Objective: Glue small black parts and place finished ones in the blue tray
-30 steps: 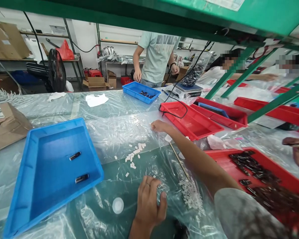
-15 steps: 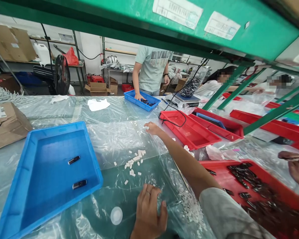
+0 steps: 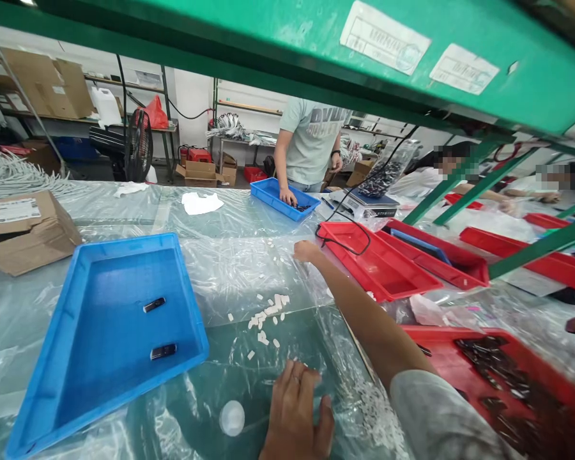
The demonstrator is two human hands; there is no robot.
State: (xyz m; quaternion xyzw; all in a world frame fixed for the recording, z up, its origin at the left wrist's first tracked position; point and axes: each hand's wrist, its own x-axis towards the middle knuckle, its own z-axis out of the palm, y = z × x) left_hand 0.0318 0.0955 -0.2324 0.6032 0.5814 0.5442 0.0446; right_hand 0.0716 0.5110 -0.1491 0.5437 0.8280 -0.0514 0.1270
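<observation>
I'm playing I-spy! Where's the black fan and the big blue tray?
Black fan [image 3: 138, 147]: head view, on its round cage.
Big blue tray [image 3: 124, 250]: head view, on its far wall.

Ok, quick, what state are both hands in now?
Left hand: open, palm down, near the small flat white pieces.
Right hand: fingers curled, near a long red plastic tray; whether it grips anything cannot be told.
</observation>
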